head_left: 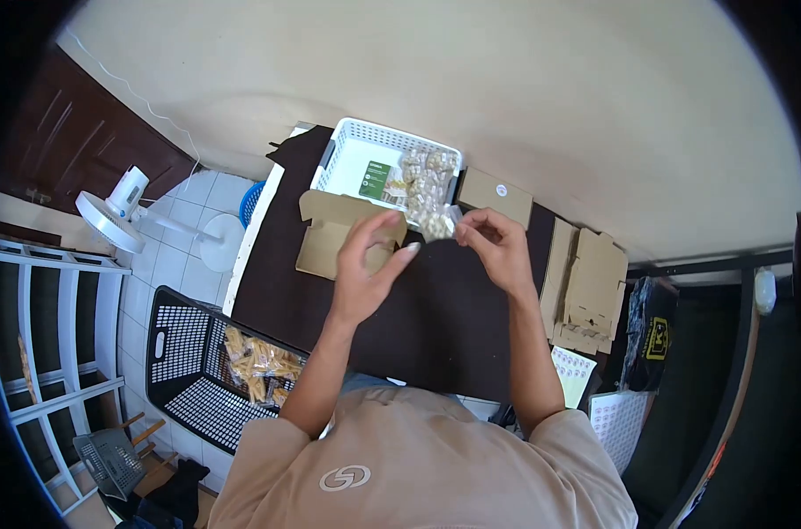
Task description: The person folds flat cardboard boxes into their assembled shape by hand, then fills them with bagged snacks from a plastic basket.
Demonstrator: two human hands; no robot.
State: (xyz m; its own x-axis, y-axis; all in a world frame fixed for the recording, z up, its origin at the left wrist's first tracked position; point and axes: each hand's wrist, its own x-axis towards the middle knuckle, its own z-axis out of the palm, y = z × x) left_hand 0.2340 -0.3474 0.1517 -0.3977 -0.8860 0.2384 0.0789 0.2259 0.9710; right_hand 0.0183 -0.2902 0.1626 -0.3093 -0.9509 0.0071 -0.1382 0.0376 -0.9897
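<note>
Between thumb and fingers, my right hand (499, 249) pinches the edge of a small clear bag of pale pieces (436, 226). My left hand (368, 267) holds nothing, its thumb and fingers apart, in front of an open brown cardboard box (315, 253) with its lid raised. Behind both hands stands a white plastic basket (352, 132). Several more small bags (429, 181) are heaped at its right side, next to a green printed card (375, 179). My left hand partly covers the box's inside.
A closed cardboard box (497, 194) with a round sticker stands right of the basket. Flattened cardboard boxes (594, 278) are stacked at the dark table's (277, 282) right end. At lower left, a black crate (215, 410) holds bagged yellowish goods. Sticker sheets (616, 423) lie at right; a white fan (122, 212) stands left.
</note>
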